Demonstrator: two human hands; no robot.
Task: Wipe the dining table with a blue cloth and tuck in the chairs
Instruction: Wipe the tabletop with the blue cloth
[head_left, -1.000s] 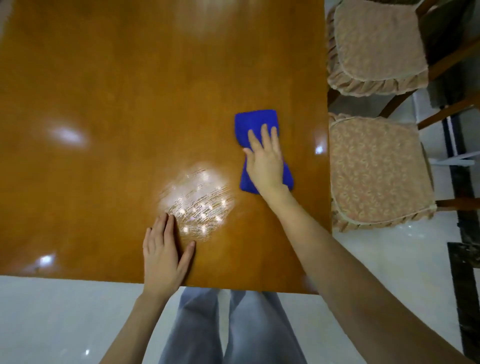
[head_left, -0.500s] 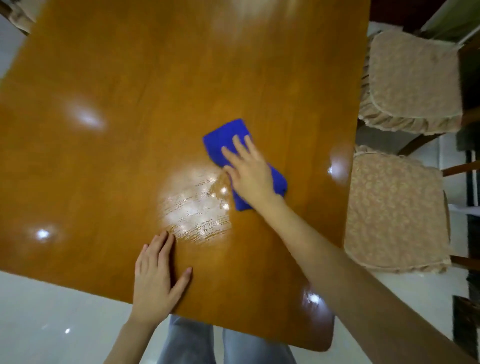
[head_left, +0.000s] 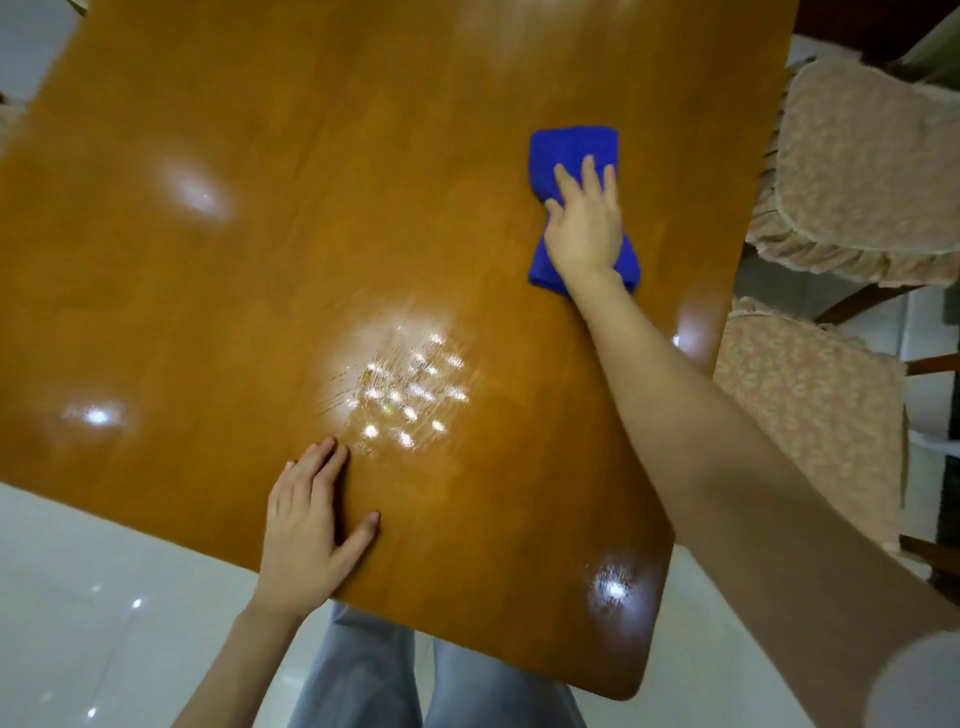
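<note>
Head view, looking straight down on a glossy orange-brown dining table (head_left: 311, 218).

Blue cloth (head_left: 574, 150) lies flat on the tabletop in the far right part, near the right edge but not touching it. It is folded into a strip running near to far.

Right hand (head_left: 587, 228) sits on the middle of the cloth, palm down, fingers straight and slightly spread, pointing far. It presses and does not grip. Cloth shows beyond the fingertips on the far side and on both sides of the wrist on the near side. Bare right forearm (head_left: 727, 441) comes in from the near right, crossing the table's right edge.

Left hand (head_left: 306, 530) lies flat on the table at the near edge, left of centre. Palm down, 4 fingers together pointing far, thumb splayed right, holding nothing. Its heel is at the table edge.

Streaky patch (head_left: 400, 389) with light glints sits just beyond the left fingertips, between the 2 hands. More lamp reflections are scattered on the wood.

2 chairs stand on the right side, with far cushion (head_left: 857, 171) and near cushion (head_left: 810, 415). Both are beige, patterned and frilled. The seats are just beside the table's right edge, mostly out from under it, with dark wooden frame parts to their right.

White shiny floor (head_left: 78, 597) shows at near left. Legs in grey-blue jeans (head_left: 363, 675) show below the near edge.
</note>
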